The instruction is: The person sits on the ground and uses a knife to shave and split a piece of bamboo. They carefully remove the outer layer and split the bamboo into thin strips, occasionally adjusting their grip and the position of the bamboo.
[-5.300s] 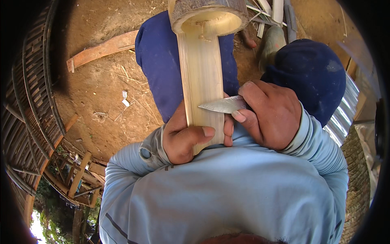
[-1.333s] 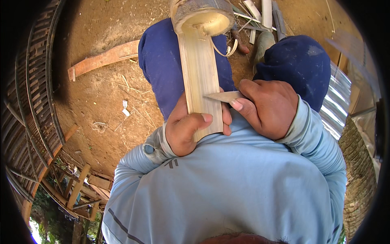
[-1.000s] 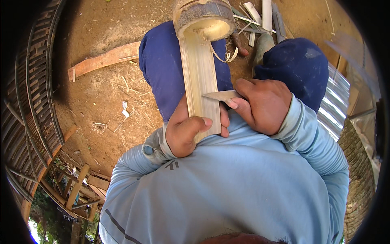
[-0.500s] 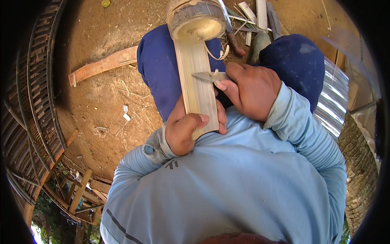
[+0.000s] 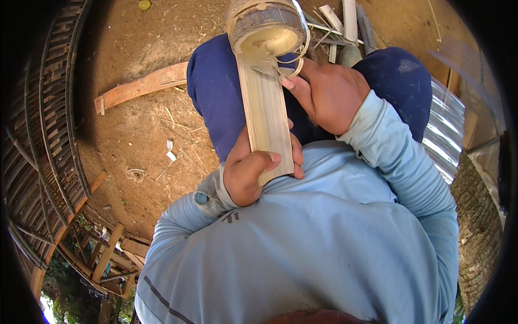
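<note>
A length of cut bamboo (image 5: 267, 116) lies lengthwise between my knees, a flat split strip at the near end and a round hollow section at the far end. My left hand (image 5: 249, 166) grips the near end, thumb on top and fingers wrapped beneath. In my right hand (image 5: 335, 93) is a knife (image 5: 264, 69), its blade resting on the strip's right edge just short of the hollow section. The handle is hidden inside my fist. Thin curled shavings (image 5: 294, 63) hang beside the blade.
Bamboo slats (image 5: 349, 20) lie in a heap on the dirt floor at the far right. A curved brown strip (image 5: 141, 86) lies to the left of my knee. A slatted bamboo structure (image 5: 54, 119) stands at the left, and a corrugated metal sheet (image 5: 443, 129) at the right.
My right hand has pushed the knife away from me along the bamboo, toward the hollow section. The shaving has grown into a longer curl. My left hand keeps its grip.
</note>
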Demonstrator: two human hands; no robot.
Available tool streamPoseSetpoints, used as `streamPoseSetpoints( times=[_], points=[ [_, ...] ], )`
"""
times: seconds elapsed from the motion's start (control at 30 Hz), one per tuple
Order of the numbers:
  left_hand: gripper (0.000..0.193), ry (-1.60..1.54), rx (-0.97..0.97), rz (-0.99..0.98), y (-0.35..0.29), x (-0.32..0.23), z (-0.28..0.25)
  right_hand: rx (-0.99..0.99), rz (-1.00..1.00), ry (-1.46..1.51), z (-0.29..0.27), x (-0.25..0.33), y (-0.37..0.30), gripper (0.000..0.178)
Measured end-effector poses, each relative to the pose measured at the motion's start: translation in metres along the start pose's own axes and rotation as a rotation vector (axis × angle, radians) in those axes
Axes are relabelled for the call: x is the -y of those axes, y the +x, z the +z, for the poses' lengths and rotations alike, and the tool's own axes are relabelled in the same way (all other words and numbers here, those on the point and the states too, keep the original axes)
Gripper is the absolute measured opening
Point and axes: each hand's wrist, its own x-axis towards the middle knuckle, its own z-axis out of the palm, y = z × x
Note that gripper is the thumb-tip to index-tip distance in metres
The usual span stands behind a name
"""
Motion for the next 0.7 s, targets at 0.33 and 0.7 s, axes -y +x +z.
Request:
streamPoseSetpoints(
  times=[0.33, 0.7],
  points=[
    [0.058, -0.041, 0.068, 0.01, -0.001, -0.001, -0.005, 0.003, -0.027, 0.069, 0.003, -0.01, 0.016, 0.054],
    [0.057, -0.043, 0.106, 0.032, -0.004, -0.003, -0.01, 0.319, -0.022, 0.316, -0.028, 0.015, -0.035, 0.043]
  ],
)
